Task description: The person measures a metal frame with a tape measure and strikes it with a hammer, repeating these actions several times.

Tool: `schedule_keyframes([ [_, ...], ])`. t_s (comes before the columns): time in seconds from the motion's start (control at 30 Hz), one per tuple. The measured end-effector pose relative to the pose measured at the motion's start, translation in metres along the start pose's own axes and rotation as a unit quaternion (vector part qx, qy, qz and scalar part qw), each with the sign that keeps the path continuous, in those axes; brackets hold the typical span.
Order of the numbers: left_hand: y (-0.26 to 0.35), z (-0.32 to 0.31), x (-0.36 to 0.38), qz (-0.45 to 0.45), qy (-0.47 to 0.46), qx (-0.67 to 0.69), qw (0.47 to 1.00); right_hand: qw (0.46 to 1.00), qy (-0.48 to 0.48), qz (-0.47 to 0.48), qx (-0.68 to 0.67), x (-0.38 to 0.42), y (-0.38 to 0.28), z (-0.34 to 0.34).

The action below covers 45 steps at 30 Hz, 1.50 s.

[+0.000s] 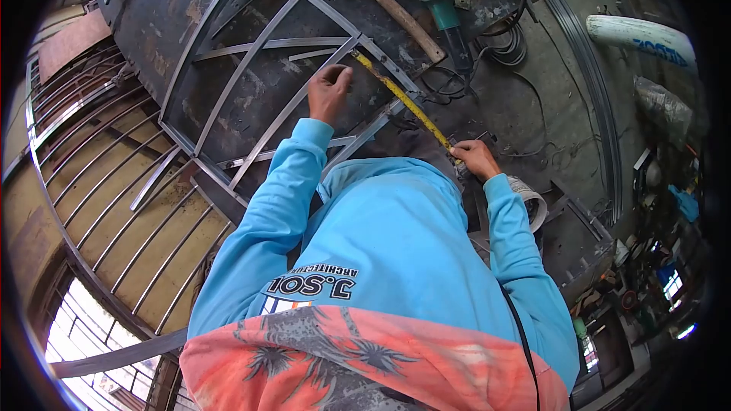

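Observation:
A yellow tape measure [405, 101] is stretched slantwise, its far end lying at the top bar of a grey metal frame [283, 109]. My right hand [476, 158] grips the near end of the tape, close to my body; its case cannot be made out. My left hand [330, 91] is raised over the frame, left of the tape's far end and apart from it. Its fingers are curled in against the thumb, and whatever they may hold is hidden. The frame has curved and straight bars and rests on a dark, scuffed metal worktop [179, 4].
Past the frame lie a claw hammer [392, 7], a green angle grinder [443, 11] and a coiled cable [502, 47]. A curved metal grille [129, 205] stands at the left. A white bucket [531, 204] is beside my right forearm; long metal bars [590, 91] lie farther right.

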<state>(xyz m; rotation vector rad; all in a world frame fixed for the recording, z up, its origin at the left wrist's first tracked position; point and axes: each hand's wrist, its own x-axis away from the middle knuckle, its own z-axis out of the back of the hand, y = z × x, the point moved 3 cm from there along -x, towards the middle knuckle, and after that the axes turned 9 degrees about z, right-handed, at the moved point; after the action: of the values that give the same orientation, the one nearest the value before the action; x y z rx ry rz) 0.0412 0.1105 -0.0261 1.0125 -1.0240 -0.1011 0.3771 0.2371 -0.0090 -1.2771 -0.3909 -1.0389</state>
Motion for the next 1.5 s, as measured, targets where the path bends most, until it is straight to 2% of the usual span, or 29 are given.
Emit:
schedule_keyframes([
  [0.07,0.021,0.012,0.012,-0.141,0.131,-0.127,0.973,1.0,0.0,0.001,-0.009,0.0,-0.001,-0.001],
  [0.13,0.022,0.021,0.002,-0.142,0.142,-0.118,0.973,1.0,0.0,0.003,-0.016,-0.002,0.0,-0.002],
  [0.2,0.032,0.023,-0.004,-0.241,0.154,-0.306,0.908,1.0,-0.003,0.005,-0.011,-0.003,0.0,-0.002],
  [0.37,0.035,0.012,-0.025,-0.253,0.086,-0.395,0.879,1.0,0.004,0.006,-0.011,-0.002,-0.004,-0.001],
  [0.47,0.034,0.007,-0.039,-0.231,0.076,-0.397,0.885,1.0,0.005,0.007,-0.011,-0.001,-0.007,-0.001],
  [0.53,0.035,0.008,-0.044,-0.262,0.096,-0.415,0.866,1.0,0.006,0.013,-0.015,0.001,-0.008,-0.001],
  [0.6,0.032,0.008,-0.049,-0.237,0.055,-0.364,0.899,1.0,0.0,0.014,-0.017,0.0,-0.004,-0.002],
  [0.8,0.024,0.01,-0.053,-0.259,0.067,-0.319,0.909,0.999,-0.001,0.024,-0.026,0.0,-0.001,-0.003],
  [0.87,0.025,0.01,-0.051,-0.209,0.045,-0.321,0.923,1.0,0.004,0.022,-0.017,-0.001,-0.001,-0.003],
  [0.9,0.023,0.01,-0.051,-0.231,0.05,-0.303,0.923,1.0,-0.011,0.021,0.001,-0.003,0.0,-0.002],
  [1.17,0.027,0.018,-0.046,-0.194,0.027,-0.334,0.922,0.999,-0.017,0.002,-0.034,-0.003,0.015,-0.001],
  [1.33,0.026,0.029,-0.04,-0.22,0.024,-0.307,0.926,1.0,-0.007,0.013,-0.018,-0.003,-0.009,0.005],
  [1.43,0.02,0.032,-0.062,-0.161,-0.007,-0.013,0.987,0.999,-0.014,0.035,-0.014,-0.017,-0.048,0.001],
  [1.47,0.027,0.032,-0.066,-0.16,-0.008,-0.013,0.987,0.999,-0.011,0.049,-0.007,-0.023,-0.06,-0.002],
  [1.5,0.031,0.032,-0.07,-0.09,-0.033,0.039,0.995,0.999,-0.01,0.047,-0.007,-0.03,-0.065,-0.005],
])
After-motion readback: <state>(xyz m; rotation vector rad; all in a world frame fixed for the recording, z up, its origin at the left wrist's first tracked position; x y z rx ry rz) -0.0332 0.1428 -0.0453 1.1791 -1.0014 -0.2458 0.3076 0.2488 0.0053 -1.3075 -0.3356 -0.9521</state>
